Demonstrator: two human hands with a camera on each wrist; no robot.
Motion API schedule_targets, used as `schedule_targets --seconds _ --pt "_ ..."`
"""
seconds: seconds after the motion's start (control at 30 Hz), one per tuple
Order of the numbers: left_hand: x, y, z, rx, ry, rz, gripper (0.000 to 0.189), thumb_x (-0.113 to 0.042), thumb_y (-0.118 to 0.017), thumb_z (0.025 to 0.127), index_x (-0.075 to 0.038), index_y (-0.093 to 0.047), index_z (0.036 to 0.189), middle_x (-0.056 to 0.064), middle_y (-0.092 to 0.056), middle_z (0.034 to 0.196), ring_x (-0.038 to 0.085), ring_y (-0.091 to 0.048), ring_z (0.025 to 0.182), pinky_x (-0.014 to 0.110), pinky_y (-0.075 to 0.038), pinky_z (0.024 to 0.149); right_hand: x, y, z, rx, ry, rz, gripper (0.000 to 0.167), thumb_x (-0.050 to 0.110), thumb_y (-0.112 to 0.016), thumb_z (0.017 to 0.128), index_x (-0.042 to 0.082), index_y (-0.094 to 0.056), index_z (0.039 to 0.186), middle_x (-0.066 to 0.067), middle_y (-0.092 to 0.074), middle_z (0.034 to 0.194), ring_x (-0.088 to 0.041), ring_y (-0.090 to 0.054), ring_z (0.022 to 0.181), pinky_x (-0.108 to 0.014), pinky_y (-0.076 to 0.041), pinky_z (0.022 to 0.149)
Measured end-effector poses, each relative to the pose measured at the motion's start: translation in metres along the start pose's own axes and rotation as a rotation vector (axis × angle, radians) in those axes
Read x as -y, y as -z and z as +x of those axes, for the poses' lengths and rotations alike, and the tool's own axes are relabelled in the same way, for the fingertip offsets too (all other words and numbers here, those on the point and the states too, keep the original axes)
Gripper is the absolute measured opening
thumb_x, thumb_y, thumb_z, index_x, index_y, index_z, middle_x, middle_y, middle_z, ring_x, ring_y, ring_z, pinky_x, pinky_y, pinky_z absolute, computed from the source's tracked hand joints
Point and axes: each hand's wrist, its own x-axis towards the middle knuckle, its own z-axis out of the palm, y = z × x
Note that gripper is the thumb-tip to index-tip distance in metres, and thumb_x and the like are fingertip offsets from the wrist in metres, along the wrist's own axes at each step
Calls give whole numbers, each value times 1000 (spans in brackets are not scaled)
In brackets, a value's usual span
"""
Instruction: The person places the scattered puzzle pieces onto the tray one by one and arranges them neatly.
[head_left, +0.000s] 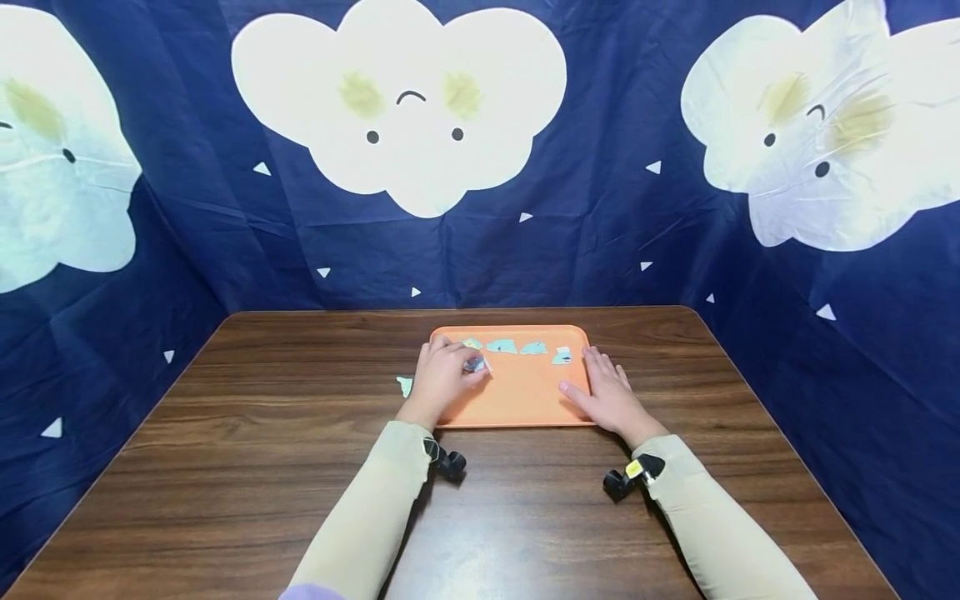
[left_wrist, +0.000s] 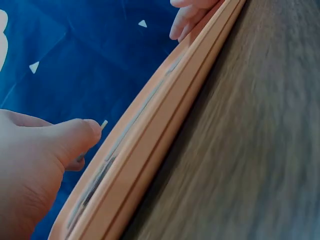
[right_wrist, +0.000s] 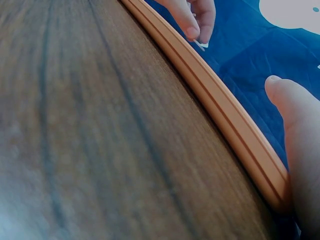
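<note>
My left hand is over the left part of an orange tray, pinching a small flat piece between thumb and fingers. The left wrist view shows only the thin pale edge of that piece past the thumb. Along the tray's far side lie several light-blue pieces with irregular outlines, among them a wide piece and a piece with a dark mark at the right. My right hand rests at the tray's right rim, fingers extended and thumb over the inside.
One pale-green piece lies on the brown wooden table, left of the tray and beside the left hand. A dark blue curtain with white clouds stands behind the table's far edge.
</note>
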Motion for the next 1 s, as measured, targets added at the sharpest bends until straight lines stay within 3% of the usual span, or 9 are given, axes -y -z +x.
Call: schedule_targets --seconds 0.2,0.5,1.0 --pt "-10 -11 8 -3 -27 -10 23 -47 -79 85 -28 -77 95 -10 -74 100 20 -51 92 43 -38 86 -3 -1 0 -15 12 -8 96 63 -47 98 -4 -16 159 -27 -16 164 -45 -13 152 -63 -7 119" --pt "-23 -21 19 14 -55 7 19 -49 -76 86 -30 -77 89 -11 -73 97 19 -48 88 42 -38 83 -2 -1 -2 -26 13 5 94 62 -47 99 -4 -17 159 -26 -15 165 -45 -13 152 -63 -7 119" --pt "-24 -28 21 50 -32 30 13 -44 -75 89 -31 -77 89 -11 -73 101 21 -46 87 43 -35 83 2 2 -2 -23 13 -3 95 62 -49 98 -5 -18 158 -28 -17 164 -46 -14 151 -63 -8 118"
